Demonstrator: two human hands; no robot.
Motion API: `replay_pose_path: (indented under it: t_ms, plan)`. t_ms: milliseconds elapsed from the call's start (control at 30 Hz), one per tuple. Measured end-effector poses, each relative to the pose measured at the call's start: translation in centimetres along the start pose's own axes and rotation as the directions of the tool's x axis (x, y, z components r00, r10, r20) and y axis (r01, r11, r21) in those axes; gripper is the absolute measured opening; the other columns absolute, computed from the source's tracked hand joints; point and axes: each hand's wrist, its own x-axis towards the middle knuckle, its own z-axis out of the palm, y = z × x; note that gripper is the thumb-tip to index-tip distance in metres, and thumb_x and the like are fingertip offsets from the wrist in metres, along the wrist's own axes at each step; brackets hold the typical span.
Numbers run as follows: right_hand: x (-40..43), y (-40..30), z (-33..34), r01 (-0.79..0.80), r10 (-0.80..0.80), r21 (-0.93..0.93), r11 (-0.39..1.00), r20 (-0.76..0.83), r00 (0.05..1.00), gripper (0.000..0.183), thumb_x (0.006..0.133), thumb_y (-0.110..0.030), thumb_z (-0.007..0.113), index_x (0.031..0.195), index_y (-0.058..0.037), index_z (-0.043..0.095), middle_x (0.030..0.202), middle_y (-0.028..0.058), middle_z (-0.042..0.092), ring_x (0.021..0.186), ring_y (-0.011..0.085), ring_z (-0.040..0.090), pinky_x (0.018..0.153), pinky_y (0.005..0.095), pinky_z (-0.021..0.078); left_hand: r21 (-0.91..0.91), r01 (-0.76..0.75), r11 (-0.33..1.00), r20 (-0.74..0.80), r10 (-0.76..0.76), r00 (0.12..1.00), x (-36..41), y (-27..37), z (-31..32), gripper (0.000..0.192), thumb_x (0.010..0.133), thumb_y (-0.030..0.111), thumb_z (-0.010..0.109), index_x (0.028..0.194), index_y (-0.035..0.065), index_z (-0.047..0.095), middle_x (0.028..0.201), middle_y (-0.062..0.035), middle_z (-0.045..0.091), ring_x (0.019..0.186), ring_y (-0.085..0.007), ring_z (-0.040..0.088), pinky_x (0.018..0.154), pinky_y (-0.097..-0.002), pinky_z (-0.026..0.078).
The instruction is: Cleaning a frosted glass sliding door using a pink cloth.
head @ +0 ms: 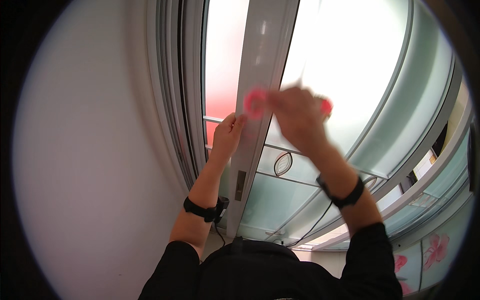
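A sliding glass door with a wide white frame stile (258, 48) stands before me. My left hand (227, 133) grips the stile's left edge, its thumb on the front face and its other fingers partly hidden. My right hand (300, 112), blurred, is higher and to the right, in front of the frosted glass panel (345, 56). It is closed around a pink-red object (256, 103) that shows on both sides of the fist; blur hides what it is. A recessed metal door pull (240, 185) sits lower on the stile.
A plain white wall (82, 142) rises on the left, beside vertical door-jamb tracks (180, 75). More frosted door panels (420, 86) curve off to the right, some with pink flower prints (437, 251). A black cable (317, 227) hangs from my right wrist strap.
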Motion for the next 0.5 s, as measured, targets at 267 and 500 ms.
replay_pose_path:
  t_ms: [267, 500]
  plan:
    - [17.8, 11.5, -3.6, 0.114, -0.223, -0.336, 0.935, -0.304, 0.926, 0.013, 0.081, -0.003, 0.059, 0.08, -0.013, 0.067, 0.078, 0.0049, 0.053, 0.082, 0.0222, 0.053, 0.076, 0.0356, 0.0435, -0.036, 0.033, 0.999, 0.042, -0.031, 0.999, 0.3, 0.5, 1.5, 0.053, 0.091, 0.055, 0.05, 0.091, 0.0022, 0.058, 0.065, 0.0015, 0.047, 0.063, -0.008, 0.042, 0.058, -0.0244, 0.036]
    - [15.3, 8.1, -1.2, -0.237, 0.205, -0.18, 0.955, -0.18, 0.962, 0.017, 0.086, -0.012, 0.052, 0.076, -0.0161, 0.065, 0.079, 0.0039, 0.054, 0.083, 0.0227, 0.052, 0.076, 0.0395, 0.0432, 0.036, 0.072, 0.997, -0.014, -0.071, 0.997, 0.1, 0.3, 0.6, 0.051, 0.092, 0.053, 0.05, 0.088, 0.0029, 0.058, 0.064, 0.0014, 0.045, 0.062, -0.0089, 0.041, 0.057, -0.0254, 0.036]
